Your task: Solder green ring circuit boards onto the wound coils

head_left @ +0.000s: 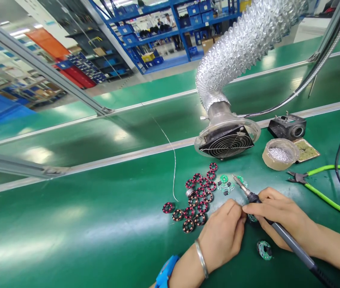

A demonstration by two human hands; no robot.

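My right hand (290, 220) is wrapped round a soldering iron (292, 242), whose metal tip points up and left above the bench. My left hand (222, 230) is closed, its fingertips pressed together against the right hand's fingers; what they pinch is hidden. Between the hands a small round part with a green circuit board (252, 218) shows partly, and I cannot tell which fingers touch it. A similar board-topped part (264, 250) lies below my right hand. Left of my hands, several red-and-black wound coil rings (189, 212) stand grouped on the green bench (97, 236).
Small green circuit boards (224, 179) lie beyond the hands. A fume extractor (228, 144) hangs over the back. At right are a tub of metal shavings (279, 154), a black iron stand (288, 126), green-handled cutters (300, 177) and a black cable (339, 160). Thin solder wire (174, 160) dangles near the rings.
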